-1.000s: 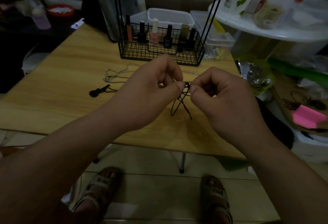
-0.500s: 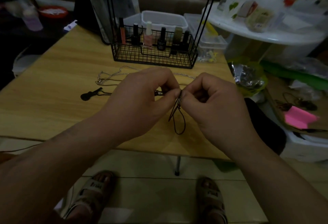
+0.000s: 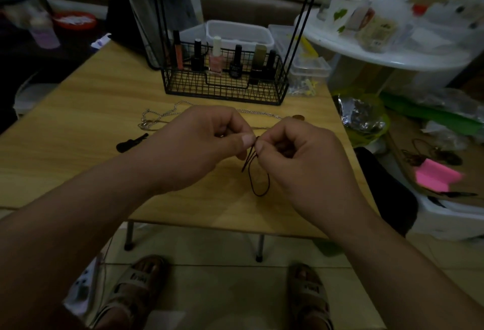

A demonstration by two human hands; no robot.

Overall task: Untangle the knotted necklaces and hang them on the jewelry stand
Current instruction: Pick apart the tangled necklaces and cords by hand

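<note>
My left hand and my right hand meet above the wooden table, thumbs and forefingers pinching a thin dark cord necklace at one spot. A loop of the cord hangs below the fingertips. A black pendant lies on the table to the left; whether the cord joins it is hidden by my left hand. A silver chain necklace lies behind my hands. The jewelry stand's black wire basket base stands at the table's back, its thin black rods rising out of frame.
Several nail polish bottles stand in the basket. Clear plastic boxes sit behind it. A white shelf with clutter is at the right, with bags and a pink pad lower down. My sandalled feet show under the table.
My hands dropped lower and closer to me over the table. The cord's hanging part changed from crossed strands to a longer open loop under the fingertips.
</note>
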